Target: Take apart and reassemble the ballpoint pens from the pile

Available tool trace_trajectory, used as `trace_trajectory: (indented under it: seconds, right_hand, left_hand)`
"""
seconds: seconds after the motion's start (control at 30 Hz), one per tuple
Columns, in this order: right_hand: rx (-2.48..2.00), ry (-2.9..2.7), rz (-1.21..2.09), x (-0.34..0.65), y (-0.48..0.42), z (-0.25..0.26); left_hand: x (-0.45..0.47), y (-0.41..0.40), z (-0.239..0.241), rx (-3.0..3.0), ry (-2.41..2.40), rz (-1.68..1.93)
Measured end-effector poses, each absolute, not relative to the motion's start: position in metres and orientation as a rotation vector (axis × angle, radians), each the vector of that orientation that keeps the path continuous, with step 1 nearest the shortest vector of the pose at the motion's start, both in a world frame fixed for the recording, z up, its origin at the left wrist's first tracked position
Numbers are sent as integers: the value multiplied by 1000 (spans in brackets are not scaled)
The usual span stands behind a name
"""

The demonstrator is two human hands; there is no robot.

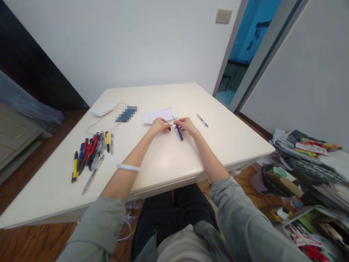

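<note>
Blue pen (179,133) slants above the table (169,162), near the paper (156,114). Right hand (186,125) clamps its upper part between fingertips; a thin rod (173,118) projects past the top. Left hand (160,126) pinches a small black piece (170,128), apart from the pen. Risk, judged: a slack pinch could drop the piece and let it roll; a knock could dislodge the rod. Materials: pen slim, straight, probably smooth plastic; paper thin, white; table pale, smooth. Farther out: clear pen (202,120) rightward, mixed pens (92,149) heaped left.
</note>
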State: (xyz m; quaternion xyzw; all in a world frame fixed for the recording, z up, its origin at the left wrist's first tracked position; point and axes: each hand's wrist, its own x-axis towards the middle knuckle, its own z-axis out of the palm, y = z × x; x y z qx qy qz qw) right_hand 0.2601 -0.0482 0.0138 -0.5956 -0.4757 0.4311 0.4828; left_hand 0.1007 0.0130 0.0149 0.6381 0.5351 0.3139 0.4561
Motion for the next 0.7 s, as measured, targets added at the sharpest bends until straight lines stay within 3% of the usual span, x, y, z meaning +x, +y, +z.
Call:
trace_trajectory:
  seconds: [0.7]
  right_hand:
    - [-1544,-1174,1009,279,-39,6]
  left_hand:
    - [124,29,2,2081,1244,748]
